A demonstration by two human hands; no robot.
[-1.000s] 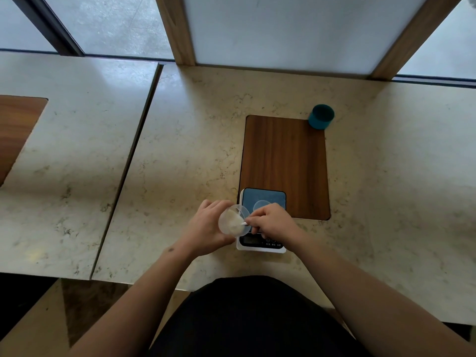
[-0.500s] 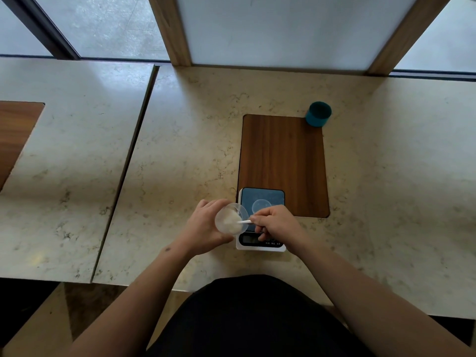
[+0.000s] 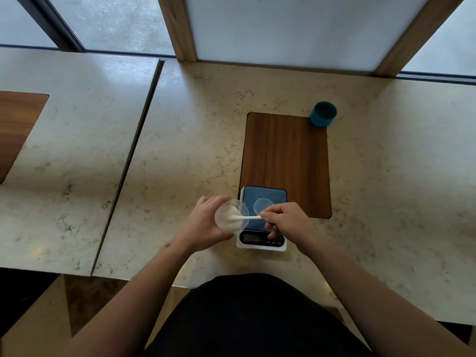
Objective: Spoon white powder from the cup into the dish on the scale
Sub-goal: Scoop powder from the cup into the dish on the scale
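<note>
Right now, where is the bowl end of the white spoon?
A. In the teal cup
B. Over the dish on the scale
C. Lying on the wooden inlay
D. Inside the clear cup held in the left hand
D: the right hand holds the spoon by its handle, with its bowl end dipped into the powder inside the tilted clear cup that the left hand holds beside the scale.

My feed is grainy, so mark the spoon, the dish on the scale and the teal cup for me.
spoon (image 3: pixel 249 217), head view, on its white handle.
dish (image 3: pixel 263 204), head view, on its clear floor.
teal cup (image 3: pixel 323 114), head view, on its dark inside.
</note>
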